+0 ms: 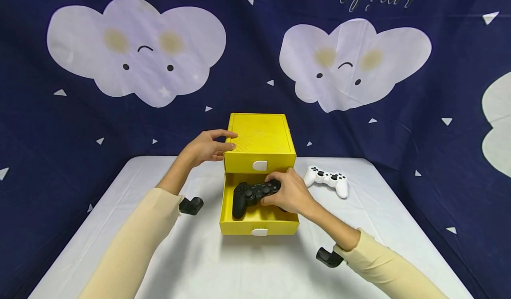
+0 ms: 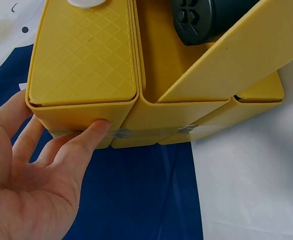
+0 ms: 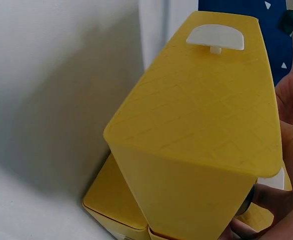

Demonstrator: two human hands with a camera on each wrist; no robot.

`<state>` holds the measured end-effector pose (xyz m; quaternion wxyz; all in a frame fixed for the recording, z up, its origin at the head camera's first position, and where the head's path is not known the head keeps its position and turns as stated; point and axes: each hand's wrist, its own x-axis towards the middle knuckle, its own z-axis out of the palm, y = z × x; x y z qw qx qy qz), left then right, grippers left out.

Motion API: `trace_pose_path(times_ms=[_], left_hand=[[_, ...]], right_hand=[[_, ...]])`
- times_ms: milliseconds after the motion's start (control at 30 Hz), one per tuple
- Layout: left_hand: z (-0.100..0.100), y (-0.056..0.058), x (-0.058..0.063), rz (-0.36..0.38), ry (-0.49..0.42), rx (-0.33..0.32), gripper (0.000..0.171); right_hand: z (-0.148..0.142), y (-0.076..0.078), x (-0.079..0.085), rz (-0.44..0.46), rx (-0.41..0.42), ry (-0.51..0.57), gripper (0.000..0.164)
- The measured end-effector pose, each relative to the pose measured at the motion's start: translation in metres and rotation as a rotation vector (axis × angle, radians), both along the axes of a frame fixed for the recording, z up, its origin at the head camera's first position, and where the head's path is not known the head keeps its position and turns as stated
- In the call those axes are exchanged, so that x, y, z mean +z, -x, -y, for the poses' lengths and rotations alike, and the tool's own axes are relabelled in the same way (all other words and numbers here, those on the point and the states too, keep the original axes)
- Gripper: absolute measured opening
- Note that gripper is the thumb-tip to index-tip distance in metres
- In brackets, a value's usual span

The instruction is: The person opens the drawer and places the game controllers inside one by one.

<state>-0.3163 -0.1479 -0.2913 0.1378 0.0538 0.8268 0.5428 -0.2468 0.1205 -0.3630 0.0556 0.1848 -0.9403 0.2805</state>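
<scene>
A yellow drawer box (image 1: 261, 135) stands on the table with one lower drawer (image 1: 259, 228) pulled out. Inside that drawer lies a black game controller (image 1: 249, 195), its left grip towards the near left corner. My right hand (image 1: 289, 192) reaches over the drawer's right side and grips the controller's right end between thumb and fingers. In the right wrist view the drawer front (image 3: 201, 100) hides most of that grasp. My left hand (image 1: 209, 147) touches the box's upper left side; in the left wrist view its thumb and fairly straight fingers (image 2: 26, 142) rest against the yellow wall.
A white game controller (image 1: 327, 179) lies on the white table (image 1: 191, 263), right of the box. The upper drawer, with its white handle (image 1: 260, 165), is closed. Behind the table hangs a dark blue cloth (image 1: 251, 59) with printed clouds.
</scene>
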Motion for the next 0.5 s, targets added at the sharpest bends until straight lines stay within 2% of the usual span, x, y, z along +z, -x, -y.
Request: trace_pose_path(times_ms=[300, 500], left_hand=[[-0.0001, 0.0008, -0.0011, 0.007, -0.006, 0.004, 0.048], [-0.0006, 0.0013, -0.0017, 0.007, -0.007, 0.008, 0.049]], right_hand=[[-0.0015, 0.0007, -0.004, 0.014, 0.012, -0.023, 0.048], [-0.0022, 0.0017, -0.0072, -0.008, 0.023, -0.053, 0.05]])
